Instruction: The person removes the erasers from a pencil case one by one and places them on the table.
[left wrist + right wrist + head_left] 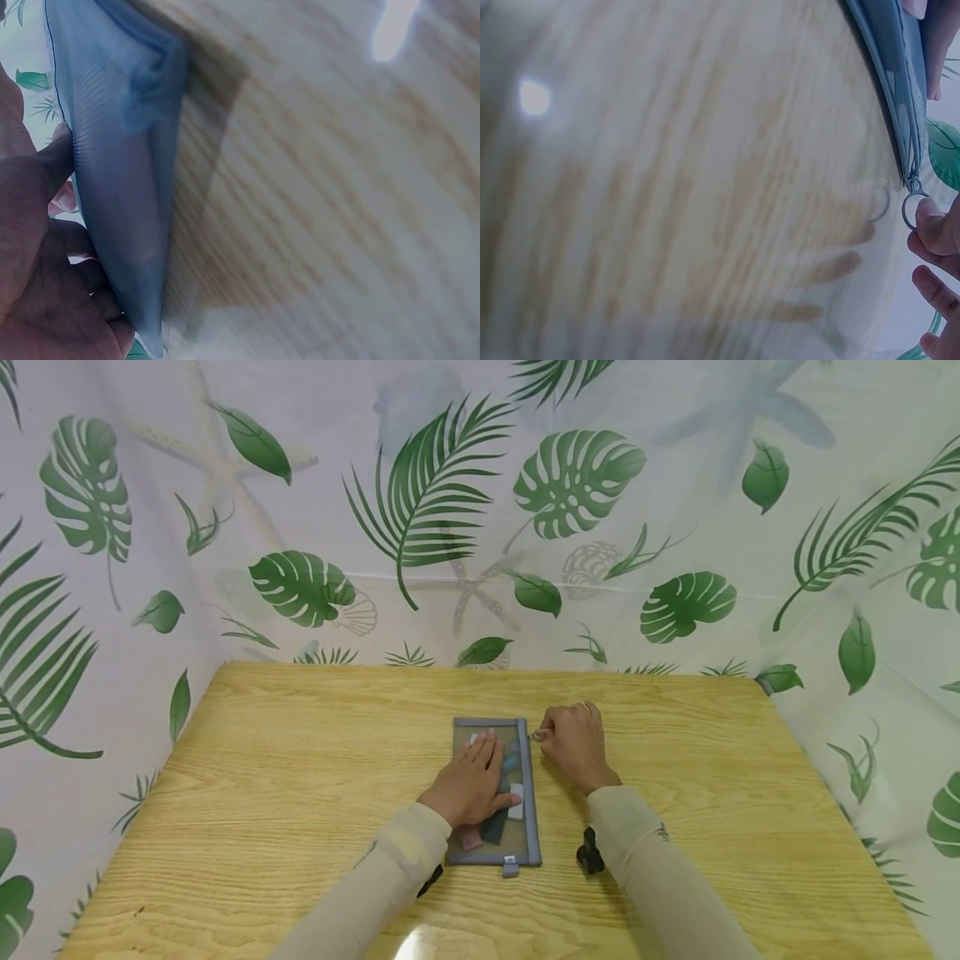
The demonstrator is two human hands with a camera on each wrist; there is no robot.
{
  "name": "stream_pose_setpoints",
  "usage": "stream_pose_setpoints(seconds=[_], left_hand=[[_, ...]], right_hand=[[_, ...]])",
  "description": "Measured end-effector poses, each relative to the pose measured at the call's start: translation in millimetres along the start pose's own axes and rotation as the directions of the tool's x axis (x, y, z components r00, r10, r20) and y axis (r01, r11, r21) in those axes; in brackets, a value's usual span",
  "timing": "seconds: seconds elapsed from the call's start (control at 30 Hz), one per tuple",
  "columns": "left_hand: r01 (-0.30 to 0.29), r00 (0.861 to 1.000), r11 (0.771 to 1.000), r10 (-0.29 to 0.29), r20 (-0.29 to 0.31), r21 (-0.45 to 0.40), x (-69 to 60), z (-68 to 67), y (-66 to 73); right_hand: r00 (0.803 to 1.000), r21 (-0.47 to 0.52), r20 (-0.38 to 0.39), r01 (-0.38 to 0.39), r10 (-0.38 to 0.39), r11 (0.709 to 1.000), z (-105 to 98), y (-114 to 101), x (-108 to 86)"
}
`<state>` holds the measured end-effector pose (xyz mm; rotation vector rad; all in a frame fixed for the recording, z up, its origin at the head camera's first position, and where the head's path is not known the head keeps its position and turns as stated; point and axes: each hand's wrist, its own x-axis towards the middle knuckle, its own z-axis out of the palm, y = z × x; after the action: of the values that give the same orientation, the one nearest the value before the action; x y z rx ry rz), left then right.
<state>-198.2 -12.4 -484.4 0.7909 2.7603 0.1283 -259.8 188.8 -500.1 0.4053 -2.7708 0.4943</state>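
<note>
Pouch [529, 802] is lying between the side edges of the table [300, 735], partly under my left hand [468, 781], whose straight fingers are resting on it; my curled right hand [577, 743] is pinching its zip ring [905, 214] by the pouch's far right corner.

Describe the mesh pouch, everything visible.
The pouch looks like see-through mesh with blue-grey fabric edging. It's a long rectangle lying on the wood-grain table, its zip edge toward the right hand, whose fingers pinch the ring pull at the far corner. A tab sticks out near the opposite end. White, blue, dark and pink pieces show inside. The left hand rests spread on top. Can't tell whether the zip's open.
</note>
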Motion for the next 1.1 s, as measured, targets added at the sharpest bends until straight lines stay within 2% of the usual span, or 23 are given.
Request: stream_pose_setpoints(seconds=[0.77,1.1], left_hand=[[0.001,1.000,1.000,-0.001,0.007,0.010,1.3,2.2,0.3],[0.002,1.000,1.000,-0.002,0.008,0.006,1.2,1.4,-0.2]], right_hand=[[0.999,-0.018,0.035,-0.035,0.035,0.999,1.5,0.1,5.6],[1.000,-0.014,0.001,-0.027,0.027,1.000,3.2,0.6,8.4]])
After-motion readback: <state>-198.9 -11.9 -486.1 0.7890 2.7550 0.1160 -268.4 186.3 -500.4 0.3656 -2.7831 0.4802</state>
